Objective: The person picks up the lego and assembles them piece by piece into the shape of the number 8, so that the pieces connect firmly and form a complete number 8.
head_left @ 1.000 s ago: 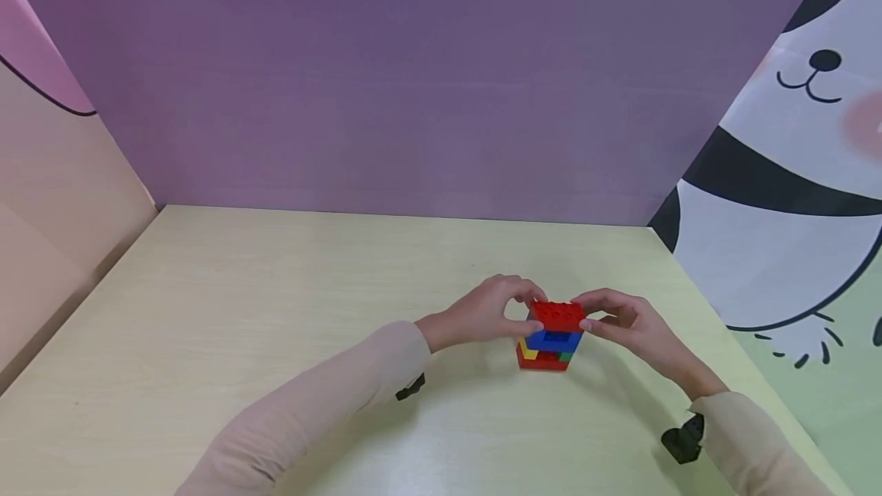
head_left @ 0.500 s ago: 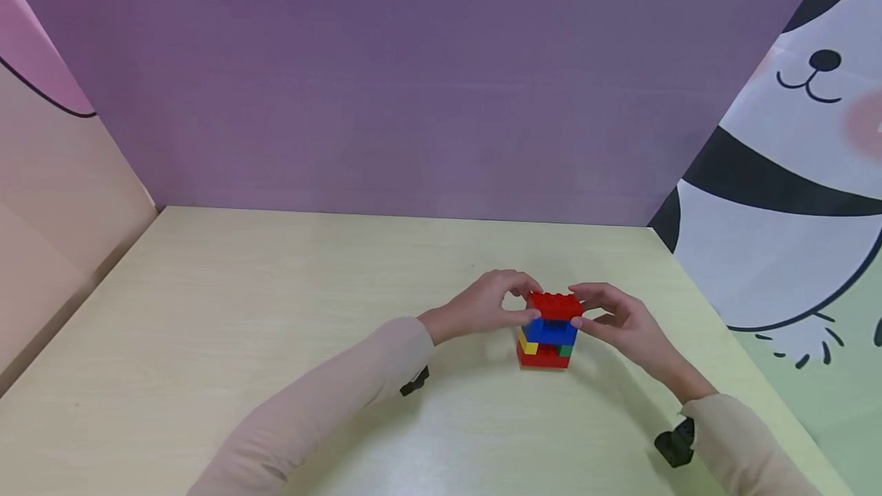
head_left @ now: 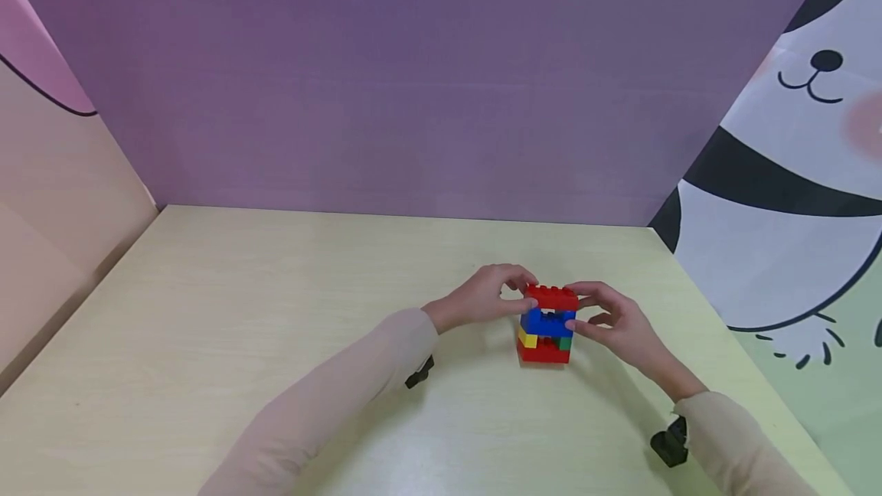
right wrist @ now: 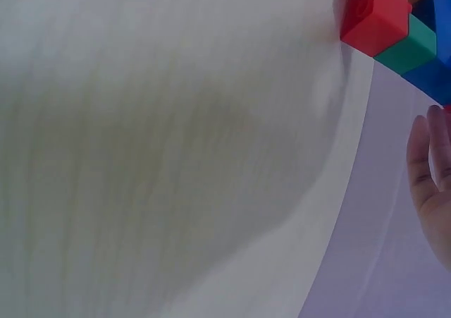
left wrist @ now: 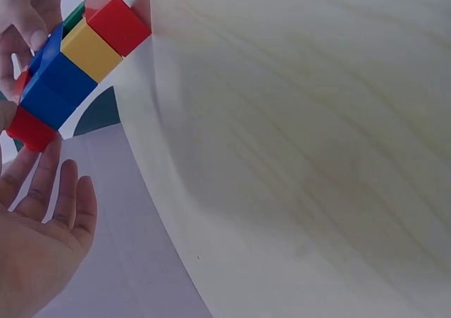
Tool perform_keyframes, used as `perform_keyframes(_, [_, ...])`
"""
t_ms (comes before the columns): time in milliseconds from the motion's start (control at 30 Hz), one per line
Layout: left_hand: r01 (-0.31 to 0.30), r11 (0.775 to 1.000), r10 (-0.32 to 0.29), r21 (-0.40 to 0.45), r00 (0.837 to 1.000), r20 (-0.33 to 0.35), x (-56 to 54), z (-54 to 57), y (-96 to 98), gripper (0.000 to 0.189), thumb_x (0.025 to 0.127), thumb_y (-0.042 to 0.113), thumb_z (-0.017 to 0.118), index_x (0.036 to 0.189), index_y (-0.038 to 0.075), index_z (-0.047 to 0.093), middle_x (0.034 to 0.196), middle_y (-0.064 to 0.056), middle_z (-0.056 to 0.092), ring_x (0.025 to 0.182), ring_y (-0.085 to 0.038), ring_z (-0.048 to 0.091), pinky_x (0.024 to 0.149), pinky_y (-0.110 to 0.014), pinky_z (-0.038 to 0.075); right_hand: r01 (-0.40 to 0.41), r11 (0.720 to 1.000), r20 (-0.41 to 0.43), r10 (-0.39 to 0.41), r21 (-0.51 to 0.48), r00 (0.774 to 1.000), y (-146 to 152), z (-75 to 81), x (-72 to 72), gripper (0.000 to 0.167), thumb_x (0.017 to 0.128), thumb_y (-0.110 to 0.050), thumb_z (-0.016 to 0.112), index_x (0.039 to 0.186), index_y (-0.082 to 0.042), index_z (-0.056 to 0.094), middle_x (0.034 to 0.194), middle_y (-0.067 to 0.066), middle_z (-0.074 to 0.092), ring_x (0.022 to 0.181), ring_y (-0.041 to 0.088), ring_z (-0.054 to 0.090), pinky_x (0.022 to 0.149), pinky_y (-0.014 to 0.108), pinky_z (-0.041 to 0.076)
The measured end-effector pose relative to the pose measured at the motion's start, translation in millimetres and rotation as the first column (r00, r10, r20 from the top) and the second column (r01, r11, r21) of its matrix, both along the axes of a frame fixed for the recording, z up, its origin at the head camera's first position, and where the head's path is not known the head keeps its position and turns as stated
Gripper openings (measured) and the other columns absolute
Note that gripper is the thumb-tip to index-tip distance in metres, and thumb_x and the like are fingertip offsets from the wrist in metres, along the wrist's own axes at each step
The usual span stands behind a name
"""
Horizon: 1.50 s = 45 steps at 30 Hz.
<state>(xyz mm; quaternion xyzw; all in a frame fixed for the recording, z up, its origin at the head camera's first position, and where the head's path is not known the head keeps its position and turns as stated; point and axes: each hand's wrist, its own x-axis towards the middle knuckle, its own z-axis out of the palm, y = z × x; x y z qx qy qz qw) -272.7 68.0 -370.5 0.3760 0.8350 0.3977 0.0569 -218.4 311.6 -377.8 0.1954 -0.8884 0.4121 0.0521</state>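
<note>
A small tower of toy building bricks [head_left: 547,325] stands on the table right of the middle. Its base is a red brick [head_left: 543,354], with a yellow brick [head_left: 527,338] and a green brick [head_left: 565,343] above it. Blue bricks [head_left: 547,326] come next to the top, where a red brick [head_left: 551,298] lies across with a gap beneath. My left hand [head_left: 484,295] pinches that top brick at its left end, thumb in front. My right hand [head_left: 623,325] grips the tower's right side, thumb at the blue level and forefinger up by the top red brick.
The pale wooden table [head_left: 296,297] meets a purple wall [head_left: 413,83] at the back. A panel with a printed panda [head_left: 792,174] runs along the right side, and a pinkish panel [head_left: 62,236] along the left. A dark device [head_left: 670,442] sits at my right wrist.
The tower's top has shifted back and slightly left, so the tower looks more upright. Both hands moved with it, and the right thumb is now lower, on the blue level.
</note>
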Motion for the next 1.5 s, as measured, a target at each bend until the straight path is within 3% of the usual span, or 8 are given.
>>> perform_keyframes(200, [-0.009, 1.0, 0.009, 0.007, 1.0, 0.022, -3.2, -2.1, 0.9, 0.045, 0.082, 0.028, 0.067, 0.122, 0.015, 0.052, 0.111, 0.001, 0.059, 0.106, -0.018, 0.054, 0.073, -0.015, 0.047, -0.003, 1.0, 0.012, 0.003, 0.0, 1.0, 0.4, -1.6, -4.4, 0.054, 0.08, -0.02, 0.07, 0.128, -0.013, 0.047, 0.123, 0.008, 0.052, 0.098, 0.005, 0.056, 0.075, 0.022, 0.052])
perform_keyframes(400, [-0.009, 1.0, 0.009, -0.006, 0.999, 0.042, -2.7, -5.0, 0.3, 0.054, 0.081, 0.027, 0.068, 0.129, 0.015, 0.046, 0.119, 0.0, 0.055, 0.112, -0.02, 0.051, 0.085, -0.028, 0.049, -0.009, 1.0, 0.056, 0.01, -0.017, 0.998, 0.9, -1.9, -10.6, 0.05, 0.082, -0.019, 0.067, 0.128, -0.013, 0.048, 0.123, 0.011, 0.052, 0.098, 0.004, 0.055, 0.074, 0.021, 0.052])
perform_keyframes(500, [-0.011, 1.0, 0.011, -0.001, 0.998, 0.054, -1.1, -6.5, -0.1, 0.059, 0.08, 0.027, 0.069, 0.132, 0.015, 0.043, 0.123, 0.0, 0.052, 0.116, -0.021, 0.048, 0.089, -0.033, 0.048, -0.008, 1.0, 0.083, 0.009, -0.016, 0.997, 1.2, -1.5, -13.5, 0.051, 0.083, -0.02, 0.067, 0.129, -0.012, 0.047, 0.123, 0.011, 0.052, 0.101, 0.011, 0.056, 0.075, 0.021, 0.051])
perform_keyframes(733, [-0.072, 0.997, 0.073, -0.028, 0.996, 0.054, 2.6, -11.7, 0.0, 0.069, 0.076, 0.031, 0.073, 0.135, 0.02, 0.039, 0.127, 0.002, 0.05, 0.122, -0.017, 0.041, 0.089, -0.03, 0.045, -0.004, 1.0, 0.162, 0.007, -0.018, 0.987, -0.2, -0.3, -18.0, 0.054, 0.083, -0.026, 0.066, 0.131, -0.014, 0.044, 0.127, 0.012, 0.052, 0.11, 0.031, 0.052, 0.079, 0.021, 0.05])
perform_keyframes(1100, [-0.112, 0.991, 0.116, -0.068, 0.991, 0.061, 5.0, -18.5, 4.5, 0.078, 0.073, 0.035, 0.075, 0.137, 0.019, 0.035, 0.129, 0.002, 0.048, 0.124, -0.019, 0.039, 0.094, -0.037, 0.043, -0.007, 1.0, 0.223, 0.013, -0.027, 0.975, 1.8, -5.0, -26.6, 0.054, 0.085, -0.026, 0.064, 0.133, -0.015, 0.043, 0.13, 0.013, 0.05, 0.111, 0.03, 0.051, 0.081, 0.028, 0.049])
perform_keyframes(1500, [-0.14, 0.988, 0.147, -0.06, 0.982, 0.117, 1.0, -21.2, 4.3, 0.077, 0.073, 0.035, 0.075, 0.136, 0.017, 0.035, 0.129, -0.001, 0.05, 0.122, -0.021, 0.041, 0.093, -0.033, 0.044, 0.025, 1.0, 0.202, -0.027, 0.016, 0.979, 0.5, -11.9, -31.0, 0.053, 0.085, -0.032, 0.063, 0.133, -0.016, 0.044, 0.131, 0.013, 0.05, 0.11, 0.029, 0.053, 0.083, 0.029, 0.047])
